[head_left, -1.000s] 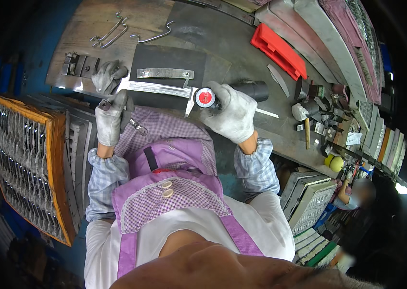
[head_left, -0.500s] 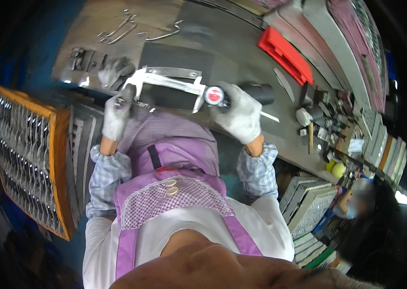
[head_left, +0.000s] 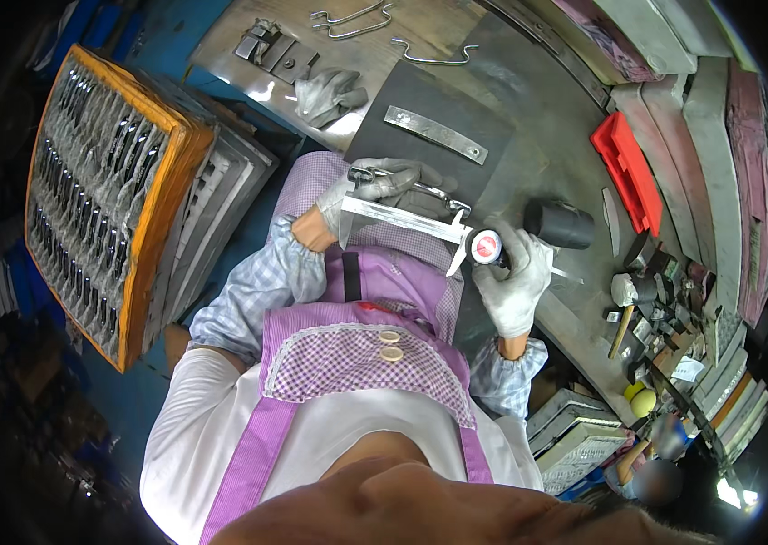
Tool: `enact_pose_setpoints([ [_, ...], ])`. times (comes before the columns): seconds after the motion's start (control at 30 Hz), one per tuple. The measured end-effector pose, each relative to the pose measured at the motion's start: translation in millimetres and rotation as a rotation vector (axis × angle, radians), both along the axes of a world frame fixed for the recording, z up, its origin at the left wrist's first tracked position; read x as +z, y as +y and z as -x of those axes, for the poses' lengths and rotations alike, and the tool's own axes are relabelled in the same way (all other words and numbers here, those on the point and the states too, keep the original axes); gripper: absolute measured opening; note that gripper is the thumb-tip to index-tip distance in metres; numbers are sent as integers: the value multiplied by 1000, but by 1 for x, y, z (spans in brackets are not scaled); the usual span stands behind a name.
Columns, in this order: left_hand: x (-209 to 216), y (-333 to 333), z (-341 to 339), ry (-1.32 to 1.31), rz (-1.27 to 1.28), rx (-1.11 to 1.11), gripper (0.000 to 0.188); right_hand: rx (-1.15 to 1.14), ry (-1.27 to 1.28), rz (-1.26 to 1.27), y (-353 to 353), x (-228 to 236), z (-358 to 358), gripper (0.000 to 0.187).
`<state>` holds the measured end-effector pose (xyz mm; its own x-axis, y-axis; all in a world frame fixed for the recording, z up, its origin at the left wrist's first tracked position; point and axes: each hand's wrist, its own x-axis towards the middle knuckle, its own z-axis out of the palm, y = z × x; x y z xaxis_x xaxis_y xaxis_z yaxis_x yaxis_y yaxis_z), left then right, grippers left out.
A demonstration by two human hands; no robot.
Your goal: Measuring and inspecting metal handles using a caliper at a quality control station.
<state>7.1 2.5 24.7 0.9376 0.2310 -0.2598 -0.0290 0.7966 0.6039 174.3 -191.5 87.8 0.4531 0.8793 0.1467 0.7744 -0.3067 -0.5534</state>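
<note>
My left hand [head_left: 398,184], in a grey-white work glove, is closed around a shiny bent metal handle [head_left: 434,190], whose two ends show past the fingers. My gloved right hand [head_left: 513,280] grips a dial caliper [head_left: 407,221] beside its round red-and-white dial. The caliper's jaws are spread apart, and its beam lies alongside the handle on the side toward my body. One jaw is near the handle's right end; whether they touch I cannot tell. Beyond my hands, a flat metal strip with holes [head_left: 436,134] rests on a dark mat [head_left: 393,100].
Bent metal rods [head_left: 434,60], a metal fixture [head_left: 275,53] and a crumpled glove [head_left: 329,97] lie on the bench's far left. To the right are a black cylinder [head_left: 559,224], a red tray [head_left: 627,173] and a hammer [head_left: 625,309]. An orange-edged rack [head_left: 162,218] stands left. Another person is at lower right.
My left hand has brought the handle in front of my body, and the caliper has swung next to it. The view has turned, shifting the bench rightward in the picture.
</note>
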Motion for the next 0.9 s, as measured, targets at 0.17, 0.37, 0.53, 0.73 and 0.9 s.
enact_pose_setpoints([
  [0.17, -1, 1, 3, -30, -1, -6, 46, 12, -7, 24, 2, -1, 3, 54],
  [0.37, -8, -9, 1, -41, 99, 72, 42, 9, -21, 25, 5, 4, 5, 53],
  [0.53, -1, -9, 1, 21, 110, 57, 40, 81, -61, -44, 5, 4, 0, 50],
  [0.73, -13, -9, 3, 36, 25, 94, 40, 71, -19, 1, 12, 10, 0, 45],
  [0.9, -12, -11, 1, 34, -22, 105, 41, 53, 27, 13, 10, 5, -2, 44],
])
